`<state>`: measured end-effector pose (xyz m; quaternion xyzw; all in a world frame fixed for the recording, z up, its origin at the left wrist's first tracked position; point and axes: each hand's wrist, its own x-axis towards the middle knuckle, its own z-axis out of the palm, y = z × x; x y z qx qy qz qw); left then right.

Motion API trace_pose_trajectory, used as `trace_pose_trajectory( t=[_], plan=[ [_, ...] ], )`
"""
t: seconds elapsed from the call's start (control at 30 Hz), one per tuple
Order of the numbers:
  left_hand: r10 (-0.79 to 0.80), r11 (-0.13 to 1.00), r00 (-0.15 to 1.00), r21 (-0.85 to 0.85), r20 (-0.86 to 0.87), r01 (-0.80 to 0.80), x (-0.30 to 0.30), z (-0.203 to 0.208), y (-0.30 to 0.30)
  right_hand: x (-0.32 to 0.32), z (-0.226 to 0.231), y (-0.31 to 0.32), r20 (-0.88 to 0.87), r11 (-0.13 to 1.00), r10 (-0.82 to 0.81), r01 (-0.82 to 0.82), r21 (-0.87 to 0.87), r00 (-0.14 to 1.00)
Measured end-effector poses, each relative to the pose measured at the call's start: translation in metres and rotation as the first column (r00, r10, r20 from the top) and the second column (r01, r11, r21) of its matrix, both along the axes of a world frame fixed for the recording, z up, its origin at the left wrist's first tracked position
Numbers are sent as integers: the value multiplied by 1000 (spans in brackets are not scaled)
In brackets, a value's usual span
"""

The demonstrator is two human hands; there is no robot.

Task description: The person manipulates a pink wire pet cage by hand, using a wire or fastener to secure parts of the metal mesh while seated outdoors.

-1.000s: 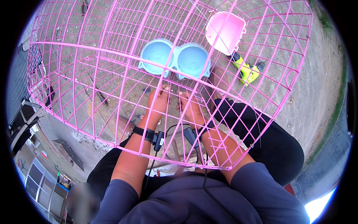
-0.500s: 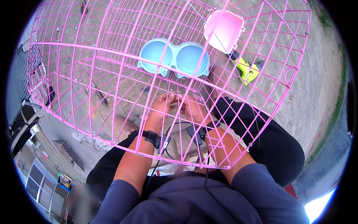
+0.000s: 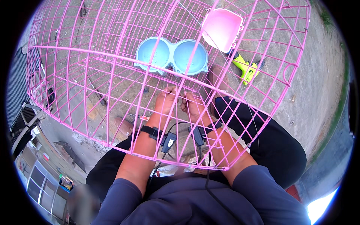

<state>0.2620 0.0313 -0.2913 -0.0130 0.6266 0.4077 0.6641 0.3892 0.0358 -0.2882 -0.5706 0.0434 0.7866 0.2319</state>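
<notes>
A pink wire cage stretches across the view, tilted over my lap, its bars crossing in front of both forearms. My left hand is closed at the cage's lower wires. Beside it, with a small gap between, my right hand is closed too, fingers curled in a pinch. Bars and knuckles hide whatever the fingers hold. Just beyond my hands, a light-blue double bowl shows through the bars. Each wrist carries a black strap and a small dark box with a cable.
Past the bowl lie a pink plastic tray and a yellow-green drill-shaped tool. A dark slim tool and an orange-handled tool rest on the ground. A mesh chair stands at the left. A thin loose wire hangs at the cage's right.
The cage has shifted slightly left. My hands, whose fingertips met before, have drawn a little apart, and the left hand has turned.
</notes>
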Motion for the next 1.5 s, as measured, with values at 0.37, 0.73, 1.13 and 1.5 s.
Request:
trace_pose_trajectory(
  t=[0.37,0.73,1.13,1.5],
  plan=[
    [262,965,949,-52,176,-257,7,26,6,-15,13,9,-162,948,-318,314,-50,934],
    [59,997,981,37,188,-67,11,26,9,-13,14,8,-222,956,-279,292,26,934],
    [160,986,976,31,148,-166,24,13,17,-9,5,5,-341,930,-319,361,67,884],
    [144,989,986,13,84,-145,29,21,24,-6,-5,0,-388,918,-351,395,38,852]
  ],
)
